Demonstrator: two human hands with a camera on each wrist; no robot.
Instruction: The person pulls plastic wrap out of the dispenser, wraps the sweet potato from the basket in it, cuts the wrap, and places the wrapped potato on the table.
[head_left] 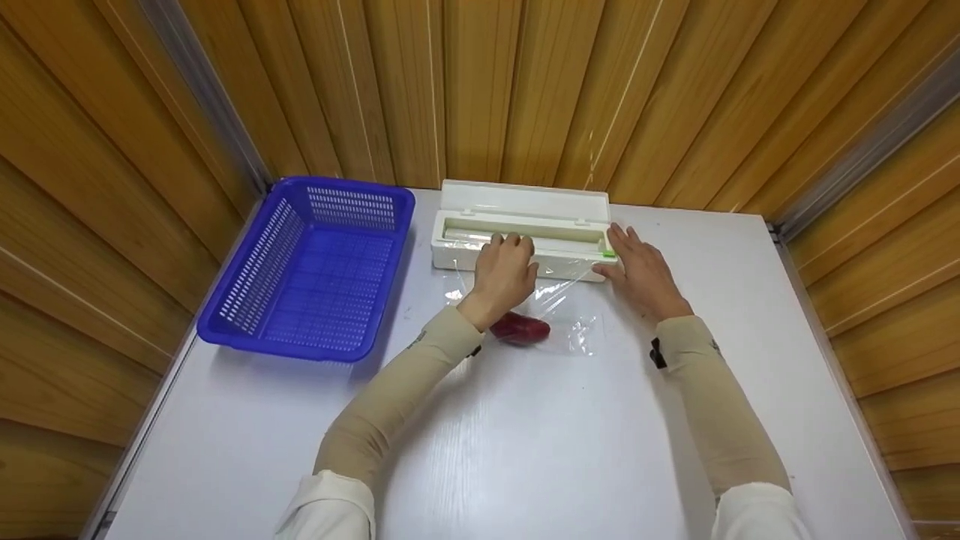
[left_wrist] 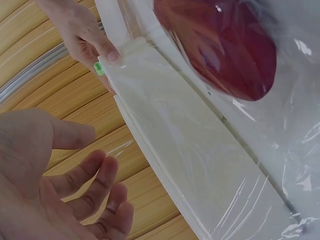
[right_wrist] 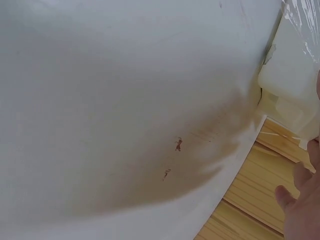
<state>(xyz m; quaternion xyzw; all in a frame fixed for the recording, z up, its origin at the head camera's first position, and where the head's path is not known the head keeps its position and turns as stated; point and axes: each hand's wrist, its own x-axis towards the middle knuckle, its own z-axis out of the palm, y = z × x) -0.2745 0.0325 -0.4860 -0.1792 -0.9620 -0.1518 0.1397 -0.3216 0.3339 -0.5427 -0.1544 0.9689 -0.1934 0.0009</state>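
Note:
A white cling film dispenser (head_left: 525, 262) lies near the back of the table with its lid (head_left: 525, 199) raised. Clear film (head_left: 577, 330) runs from it toward the front, over a dark red oblong thing (head_left: 523, 329) that looks like a sweet potato. My left hand (head_left: 504, 274) is above the dispenser's front; in the left wrist view its fingers (left_wrist: 85, 195) are loosely bent with nothing between them. My right hand (head_left: 641, 274) grips the dispenser's right end, thumb at the front corner and fingers along the end, beside a green slider (head_left: 609, 253).
A blue plastic basket (head_left: 307, 350) stands on the left of the white table (head_left: 510, 465), with nothing inside. Wood-patterned walls (head_left: 480, 90) rise behind the table and at both sides. Dark reddish specks (right_wrist: 178, 144) mark the table near the right hand.

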